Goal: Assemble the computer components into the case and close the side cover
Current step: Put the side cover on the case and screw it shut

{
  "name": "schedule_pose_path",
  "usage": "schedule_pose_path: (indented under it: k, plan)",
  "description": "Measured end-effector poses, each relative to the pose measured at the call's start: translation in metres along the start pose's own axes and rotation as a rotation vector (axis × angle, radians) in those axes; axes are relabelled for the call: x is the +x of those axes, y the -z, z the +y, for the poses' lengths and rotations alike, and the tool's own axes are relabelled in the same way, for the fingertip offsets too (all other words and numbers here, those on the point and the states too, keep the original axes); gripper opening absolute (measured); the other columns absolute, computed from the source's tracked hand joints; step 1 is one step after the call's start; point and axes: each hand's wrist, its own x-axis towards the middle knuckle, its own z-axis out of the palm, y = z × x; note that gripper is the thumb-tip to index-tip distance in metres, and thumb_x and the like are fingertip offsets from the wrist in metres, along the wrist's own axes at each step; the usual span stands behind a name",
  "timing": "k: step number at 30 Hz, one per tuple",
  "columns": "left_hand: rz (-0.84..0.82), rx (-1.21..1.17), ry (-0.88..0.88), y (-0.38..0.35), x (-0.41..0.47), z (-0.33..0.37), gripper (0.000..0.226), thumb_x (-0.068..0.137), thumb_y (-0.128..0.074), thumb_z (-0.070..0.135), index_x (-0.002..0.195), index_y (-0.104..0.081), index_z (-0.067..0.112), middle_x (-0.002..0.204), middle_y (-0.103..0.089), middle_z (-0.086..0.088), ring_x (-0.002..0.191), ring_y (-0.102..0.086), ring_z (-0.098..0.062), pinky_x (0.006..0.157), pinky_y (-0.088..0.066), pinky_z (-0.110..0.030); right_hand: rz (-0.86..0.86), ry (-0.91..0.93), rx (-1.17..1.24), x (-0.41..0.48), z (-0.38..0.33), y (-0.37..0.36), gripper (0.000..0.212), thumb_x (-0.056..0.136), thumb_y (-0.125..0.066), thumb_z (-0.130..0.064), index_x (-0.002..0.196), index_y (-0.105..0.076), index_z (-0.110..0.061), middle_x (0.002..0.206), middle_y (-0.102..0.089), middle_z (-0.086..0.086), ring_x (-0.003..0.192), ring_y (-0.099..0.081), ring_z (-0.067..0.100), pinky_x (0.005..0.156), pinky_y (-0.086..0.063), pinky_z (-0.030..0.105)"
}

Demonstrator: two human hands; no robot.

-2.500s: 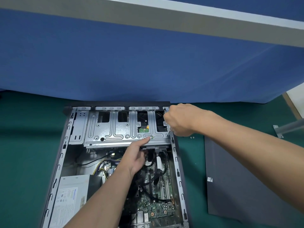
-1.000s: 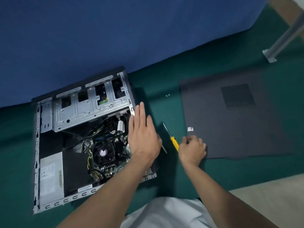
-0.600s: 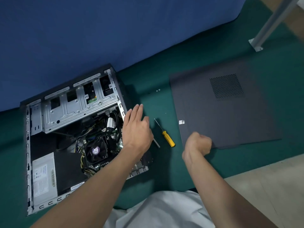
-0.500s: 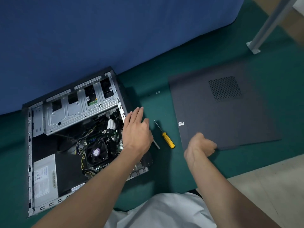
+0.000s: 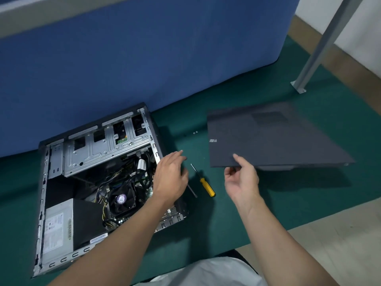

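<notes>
Beside case (image 5: 42,193), matte dark cover (image 5: 268,143) (tilted)

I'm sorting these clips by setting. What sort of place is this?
Likely an office or workshop floor set up for PC repair: an open computer case lies on a green mat by a blue partition, a yellow-handled screwdriver beside it, and the right hand holds the side cover.
</notes>
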Motion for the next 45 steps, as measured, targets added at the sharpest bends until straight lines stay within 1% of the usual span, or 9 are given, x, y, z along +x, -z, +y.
schedule_pose_path:
  k: [8, 12, 18, 22, 26, 31, 37, 40, 45]
  plan:
    - [-0.035, -1.117, 0.48, 0.048, -0.012, 0.024, 0.028, 0.1, -0.05, 0.039, 0.103, -0.065, 0.015, 0.106, -0.072, -0.002, 0.09, -0.067, -0.012, 0.084, -0.052, -0.028, -0.196, 0.057, -0.056, -0.071, 0.022, -0.02, 0.019, 0.079, -0.064, 0.006, 0.088, -0.064, -0.01, 0.079, -0.071, 0.004, 0.069, -0.062, 0.015, 0.048, -0.045, 0.021]
    - [-0.112, -1.494, 0.505, 0.081, -0.048, 0.002, 0.028, 0.098, -0.054, 0.035, 0.108, -0.069, 0.013, 0.1, -0.075, -0.006, 0.085, -0.069, -0.018, 0.081, -0.05, -0.031, -0.281, 0.056, -0.102, -0.116, 0.07, -0.023, 0.038, 0.078, -0.066, 0.005, 0.113, -0.057, -0.009, 0.094, -0.071, 0.009, 0.069, -0.066, 0.016, 0.046, -0.045, 0.022]
    - [-0.019, -1.631, 0.41, 0.117, -0.12, -0.049, 0.027, 0.095, -0.057, 0.015, 0.119, -0.064, 0.005, 0.115, -0.07, -0.013, 0.103, -0.065, -0.026, 0.087, -0.05, -0.036, -0.45, 0.037, -0.16, -0.18, 0.133, -0.012, 0.027, 0.081, -0.066, 0.003, 0.105, -0.065, -0.007, 0.099, -0.072, 0.008, 0.075, -0.068, 0.017, 0.049, -0.048, 0.023]
    - [0.085, -1.727, 0.437, 0.133, -0.161, -0.072, 0.021, 0.091, -0.054, 0.0, 0.107, -0.067, 0.005, 0.103, -0.072, -0.016, 0.082, -0.069, -0.025, 0.063, -0.055, -0.03, -0.535, 0.004, -0.219, -0.212, 0.166, 0.001, 0.038, 0.078, -0.068, 0.001, 0.116, -0.063, -0.006, 0.106, -0.071, 0.01, 0.082, -0.07, 0.018, 0.055, -0.052, 0.025]
    - [0.234, -1.777, 0.526, 0.137, -0.197, -0.105, 0.023, 0.087, -0.053, -0.005, 0.097, -0.068, 0.008, 0.088, -0.074, -0.013, 0.068, -0.07, -0.024, 0.055, -0.055, -0.03, -0.658, -0.179, -0.247, -0.225, 0.191, 0.016, 0.021, 0.071, -0.072, -0.005, 0.091, -0.073, -0.01, 0.099, -0.071, 0.012, 0.085, -0.068, 0.022, 0.071, -0.057, 0.032]
    - [0.329, -1.766, 0.62, 0.137, -0.234, -0.167, 0.028, 0.086, -0.054, -0.005, 0.104, -0.068, 0.012, 0.093, -0.074, -0.012, 0.07, -0.071, -0.025, 0.054, -0.057, -0.034, -0.547, -0.228, 0.066, -0.202, 0.18, 0.027, 0.028, 0.086, -0.058, -0.012, 0.112, -0.067, -0.009, 0.11, -0.07, 0.013, 0.097, -0.069, 0.03, 0.092, -0.048, 0.046]
    - [0.318, -1.549, 0.738, 0.128, -0.245, -0.206, 0.021, 0.092, -0.052, -0.001, 0.101, -0.069, 0.008, 0.087, -0.076, -0.009, 0.067, -0.072, -0.021, 0.051, -0.055, -0.028, -0.415, -0.271, -0.01, -0.186, 0.195, 0.036, 0.025, 0.092, -0.048, 0.001, 0.109, -0.065, -0.004, 0.104, -0.071, 0.015, 0.096, -0.069, 0.029, 0.103, -0.043, 0.043]
    - [0.351, -1.332, 0.798, 0.116, -0.242, -0.217, 0.009, 0.093, -0.059, 0.006, 0.096, -0.067, 0.008, 0.089, -0.075, -0.01, 0.062, -0.07, -0.018, 0.05, -0.052, -0.024, -0.414, -0.31, -0.016, -0.186, 0.199, 0.041, 0.029, 0.092, -0.049, 0.0, 0.117, -0.062, -0.006, 0.112, -0.069, 0.016, 0.104, -0.066, 0.031, 0.094, -0.048, 0.045]
    - [0.419, -1.351, 0.75, 0.107, -0.241, -0.224, 0.016, 0.091, -0.064, 0.01, 0.099, -0.073, 0.019, 0.09, -0.076, -0.001, 0.076, -0.073, -0.016, 0.059, -0.056, -0.027, -0.441, -0.335, -0.041, -0.181, 0.198, 0.041, 0.035, 0.089, -0.049, 0.003, 0.122, -0.058, -0.005, 0.113, -0.068, 0.019, 0.104, -0.065, 0.035, 0.089, -0.049, 0.048]
